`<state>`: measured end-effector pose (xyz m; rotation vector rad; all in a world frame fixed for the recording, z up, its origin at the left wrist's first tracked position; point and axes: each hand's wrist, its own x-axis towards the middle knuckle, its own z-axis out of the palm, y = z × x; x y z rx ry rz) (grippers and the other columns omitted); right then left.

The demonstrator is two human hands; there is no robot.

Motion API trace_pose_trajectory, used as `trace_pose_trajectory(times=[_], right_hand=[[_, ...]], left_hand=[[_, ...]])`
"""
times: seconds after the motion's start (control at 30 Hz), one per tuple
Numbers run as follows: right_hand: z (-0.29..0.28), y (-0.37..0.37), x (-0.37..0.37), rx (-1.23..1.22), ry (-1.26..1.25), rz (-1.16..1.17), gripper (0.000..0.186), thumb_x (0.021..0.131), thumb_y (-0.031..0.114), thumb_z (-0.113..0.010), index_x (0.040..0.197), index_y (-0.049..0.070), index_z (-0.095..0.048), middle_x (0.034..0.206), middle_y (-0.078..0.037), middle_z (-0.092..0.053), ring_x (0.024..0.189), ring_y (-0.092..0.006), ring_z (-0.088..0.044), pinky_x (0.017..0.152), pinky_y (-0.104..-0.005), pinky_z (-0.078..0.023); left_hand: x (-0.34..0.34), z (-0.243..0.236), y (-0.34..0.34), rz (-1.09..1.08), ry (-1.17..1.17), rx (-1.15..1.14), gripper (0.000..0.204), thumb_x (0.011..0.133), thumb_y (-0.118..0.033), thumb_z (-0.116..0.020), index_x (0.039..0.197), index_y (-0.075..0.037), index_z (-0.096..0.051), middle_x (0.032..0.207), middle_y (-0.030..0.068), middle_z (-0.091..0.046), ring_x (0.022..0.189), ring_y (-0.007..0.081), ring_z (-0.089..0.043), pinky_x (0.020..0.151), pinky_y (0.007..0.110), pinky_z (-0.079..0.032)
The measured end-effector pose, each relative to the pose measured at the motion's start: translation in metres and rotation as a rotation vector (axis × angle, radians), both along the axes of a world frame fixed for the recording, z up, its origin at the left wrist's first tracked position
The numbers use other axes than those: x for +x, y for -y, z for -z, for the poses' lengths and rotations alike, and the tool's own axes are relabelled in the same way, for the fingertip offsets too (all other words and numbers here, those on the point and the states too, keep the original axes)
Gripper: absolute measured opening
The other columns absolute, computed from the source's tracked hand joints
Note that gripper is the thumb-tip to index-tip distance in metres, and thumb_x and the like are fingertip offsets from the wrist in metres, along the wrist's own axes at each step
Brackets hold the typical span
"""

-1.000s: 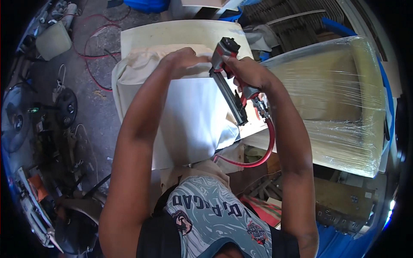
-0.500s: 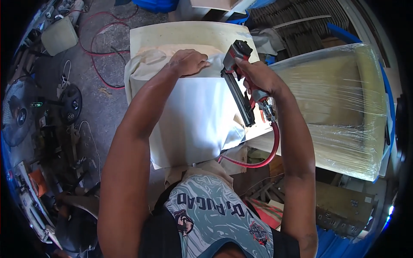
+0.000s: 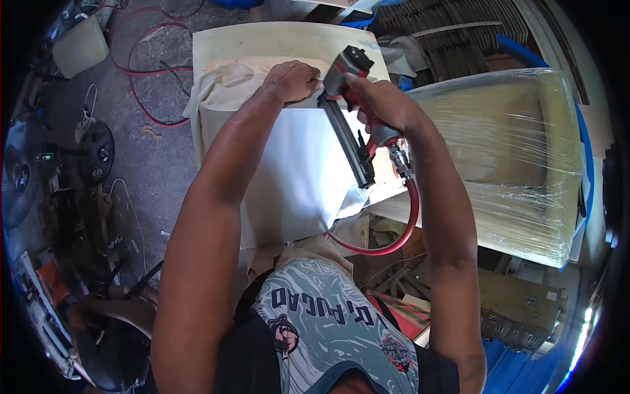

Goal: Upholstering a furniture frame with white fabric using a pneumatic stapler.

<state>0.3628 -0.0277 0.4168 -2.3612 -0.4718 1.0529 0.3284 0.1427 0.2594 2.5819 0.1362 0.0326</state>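
My right hand point(image 3: 388, 106) grips a red, grey and black air staple gun point(image 3: 346, 141), its long black magazine slanting toward me. The gun's nose end sits just right of my left hand point(image 3: 293, 81). That hand is closed, its fingers pinching the pale fabric point(image 3: 226, 84) along the far edge of a white sheet point(image 3: 282, 177). Fabric and sheet lie over a cream board point(image 3: 275, 41). From the gun's handle a red air hose point(image 3: 411, 213) loops down and back under the sheet's near edge. The left fingertips are partly hidden.
On the right stands a plastic-wrapped, cream padded piece point(image 3: 499, 151). More red hose point(image 3: 141, 98) curls on the concrete floor at left, near a fan point(image 3: 20, 174) and a pale container point(image 3: 80, 51). A person's dark-clothed body point(image 3: 111, 341) shows at lower left.
My right hand has brought the staple gun a little leftward and away from me, closer to the left hand. The left hand has shifted slightly right along the fabric; the whole view has also moved slightly.
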Motion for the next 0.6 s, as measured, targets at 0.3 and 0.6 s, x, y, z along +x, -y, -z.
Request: trace_pose_trajectory(times=[0.3,0.6], right_hand=[[0.001,-0.017,-0.014,0.024,-0.005,-0.091,0.059,0.096,0.055,-0.042,0.082,0.001,-0.063,0.056,-0.003,-0.053,0.047,-0.013,-0.053,0.047,-0.0281,-0.042],[0.004,-0.011,-0.016,0.049,0.031,-0.177,0.062,0.094,0.057,-0.042,0.077,0.001,-0.062,0.06,-0.006,-0.056,0.054,-0.0151,-0.054,0.053,-0.0309,-0.045]], left_hand=[[-0.001,0.011,-0.007,0.002,-0.026,-0.02,0.025,0.078,-0.025,-0.066,0.102,-0.016,-0.069,0.105,0.0119,-0.069,0.106,0.0289,-0.062,0.092,0.04,-0.05],[-0.008,0.013,-0.023,-0.079,0.141,-0.016,0.038,0.075,-0.031,-0.07,0.101,-0.004,-0.064,0.1,0.0185,-0.067,0.101,0.0375,-0.061,0.093,0.045,-0.046]])
